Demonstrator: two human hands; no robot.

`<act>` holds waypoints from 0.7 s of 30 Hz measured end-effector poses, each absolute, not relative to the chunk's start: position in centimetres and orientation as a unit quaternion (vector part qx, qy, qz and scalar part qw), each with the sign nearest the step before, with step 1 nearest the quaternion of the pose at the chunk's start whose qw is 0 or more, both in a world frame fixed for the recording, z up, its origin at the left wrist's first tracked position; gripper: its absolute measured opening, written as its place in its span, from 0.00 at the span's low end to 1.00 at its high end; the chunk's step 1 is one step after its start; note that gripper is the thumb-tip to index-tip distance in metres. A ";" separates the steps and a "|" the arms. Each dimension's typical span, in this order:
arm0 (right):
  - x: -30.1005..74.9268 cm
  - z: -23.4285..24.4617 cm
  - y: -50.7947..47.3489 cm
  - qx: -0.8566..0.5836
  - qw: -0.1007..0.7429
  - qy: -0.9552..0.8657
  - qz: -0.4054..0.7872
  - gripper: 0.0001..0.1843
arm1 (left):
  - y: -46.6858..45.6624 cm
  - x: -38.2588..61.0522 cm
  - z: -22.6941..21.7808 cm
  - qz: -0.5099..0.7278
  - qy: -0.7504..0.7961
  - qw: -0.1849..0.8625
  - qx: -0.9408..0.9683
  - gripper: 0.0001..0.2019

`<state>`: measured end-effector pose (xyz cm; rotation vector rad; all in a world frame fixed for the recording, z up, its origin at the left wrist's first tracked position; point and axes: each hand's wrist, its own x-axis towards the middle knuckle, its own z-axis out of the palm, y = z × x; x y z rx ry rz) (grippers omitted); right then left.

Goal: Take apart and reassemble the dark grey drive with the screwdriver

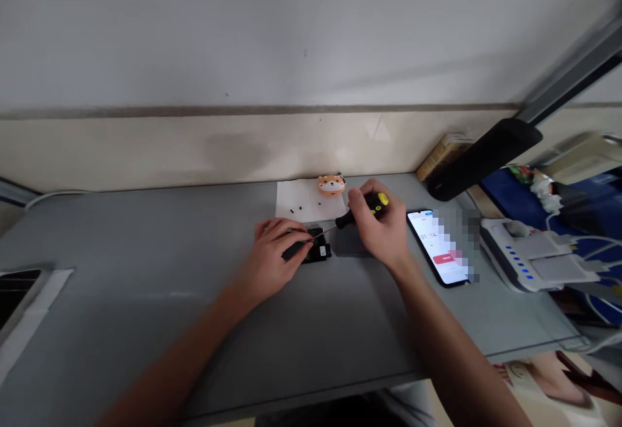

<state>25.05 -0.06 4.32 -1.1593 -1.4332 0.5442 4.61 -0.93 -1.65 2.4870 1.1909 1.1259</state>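
My right hand (pixel 381 227) is closed round the black and yellow handle of a screwdriver (pixel 346 219). The thin shaft points left, its tip at a small black electronic device (pixel 319 249) with its inside parts showing. My left hand (pixel 279 252) rests over that device's left side, fingers closed on it and fingertips close to the screwdriver tip. Whether the fingers also touch the shaft I cannot tell. A flat dark panel (pixel 357 245) lies right of the device, partly under my right hand. Behind, several tiny dark screws (pixel 300 207) lie on a white paper (pixel 286 194).
An orange animal-faced case (pixel 332 184) sits on the paper's back right. To the right lie a lit phone (pixel 440 249) and a white power strip (pixel 522 255) with cables. A black cylindrical object (pixel 481 158) leans at the back right. The grey table (pixel 121 252) meets the wall behind.
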 end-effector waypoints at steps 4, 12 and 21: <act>24.9 3.9 -0.1 -0.459 0.609 -0.614 0.205 0.13 | -1.2 5.1 -1.6 0.390 0.381 0.118 0.830 0.08; 24.7 3.8 -0.4 -0.466 0.613 -0.625 0.127 0.14 | -1.1 5.2 -1.9 0.378 0.381 0.158 0.829 0.10; 24.4 3.1 -0.5 -0.470 0.582 -0.656 0.102 0.14 | -0.6 4.0 -2.8 0.233 0.412 0.115 0.873 0.34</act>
